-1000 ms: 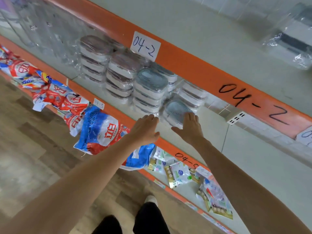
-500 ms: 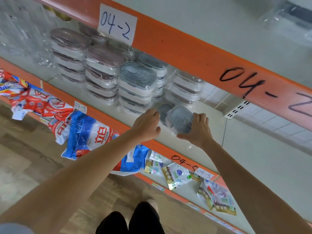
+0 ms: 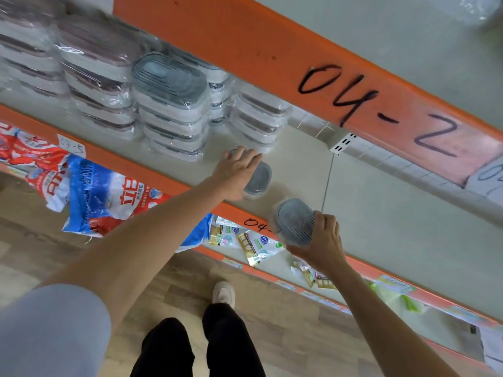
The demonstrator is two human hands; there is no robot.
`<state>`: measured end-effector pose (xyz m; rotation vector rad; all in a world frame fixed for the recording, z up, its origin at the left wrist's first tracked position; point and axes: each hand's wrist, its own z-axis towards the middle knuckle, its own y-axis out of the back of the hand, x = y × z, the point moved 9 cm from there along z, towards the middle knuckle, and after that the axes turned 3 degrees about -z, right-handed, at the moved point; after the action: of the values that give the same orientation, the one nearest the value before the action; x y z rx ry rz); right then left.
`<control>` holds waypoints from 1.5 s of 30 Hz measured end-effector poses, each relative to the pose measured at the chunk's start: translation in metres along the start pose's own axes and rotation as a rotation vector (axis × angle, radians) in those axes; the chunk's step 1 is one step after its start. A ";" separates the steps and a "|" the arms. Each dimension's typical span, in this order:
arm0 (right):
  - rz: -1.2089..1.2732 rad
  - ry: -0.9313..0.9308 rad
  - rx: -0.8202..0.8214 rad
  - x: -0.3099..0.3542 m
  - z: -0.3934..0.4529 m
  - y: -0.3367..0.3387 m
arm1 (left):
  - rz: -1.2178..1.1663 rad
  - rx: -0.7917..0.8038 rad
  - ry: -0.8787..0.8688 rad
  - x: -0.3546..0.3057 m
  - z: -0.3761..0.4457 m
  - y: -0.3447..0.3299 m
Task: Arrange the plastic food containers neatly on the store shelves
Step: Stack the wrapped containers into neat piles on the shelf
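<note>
Since half a second ago the two small tubs have parted: the right hand point(image 3: 322, 242) has drawn one tub point(image 3: 295, 221) back off the shelf point(image 3: 367, 202), fingers curled round its rim, lid tilted toward the camera over the shelf's front edge. The left hand point(image 3: 235, 170) now lies over the other tub point(image 3: 258, 178), fingers straight and slightly spread on its lid; whether the thumb hooks its side I cannot tell. That tub sits flat on the shelf, just right of the front stack point(image 3: 171, 110), its long axis running roughly front to back. The left hand is the nearer to the stacks, so it probably slides its tub toward them, while the lifted one waits to the right.
</note>
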<state>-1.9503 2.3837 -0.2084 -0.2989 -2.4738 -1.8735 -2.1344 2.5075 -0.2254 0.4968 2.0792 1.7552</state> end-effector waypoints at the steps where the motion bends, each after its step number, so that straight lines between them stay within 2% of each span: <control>1: -0.001 -0.004 0.005 0.001 -0.002 -0.001 | -0.014 -0.006 0.002 -0.002 -0.002 0.003; 6: -0.047 0.013 0.051 0.014 -0.011 0.002 | -0.123 -0.002 0.079 -0.004 -0.017 0.011; 10: -0.107 0.060 0.051 0.025 -0.024 0.015 | -0.127 -0.058 0.023 -0.012 -0.036 0.032; 17: -0.175 0.153 0.085 0.068 -0.059 0.042 | -0.138 -0.001 0.046 0.021 -0.112 0.063; 25: -0.097 0.386 -0.003 0.207 -0.095 0.090 | -0.116 -0.019 0.211 0.120 -0.231 0.143; 29: -0.080 0.509 -0.105 0.270 -0.109 0.129 | -0.076 -0.117 0.307 0.162 -0.279 0.197; 33: -0.050 0.576 -0.205 0.305 -0.116 0.174 | -0.109 -0.242 0.369 0.191 -0.310 0.251; 39: 0.071 0.575 -0.384 0.297 -0.121 0.257 | -0.199 -0.521 0.316 0.191 -0.310 0.338; 45: 0.070 0.445 -0.506 0.230 -0.102 0.324 | -0.318 -0.613 0.207 0.150 -0.241 0.388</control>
<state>-2.1320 2.4016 0.1594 0.0298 -1.6749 -2.2146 -2.3731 2.4379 0.1857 -0.1868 1.4991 2.1608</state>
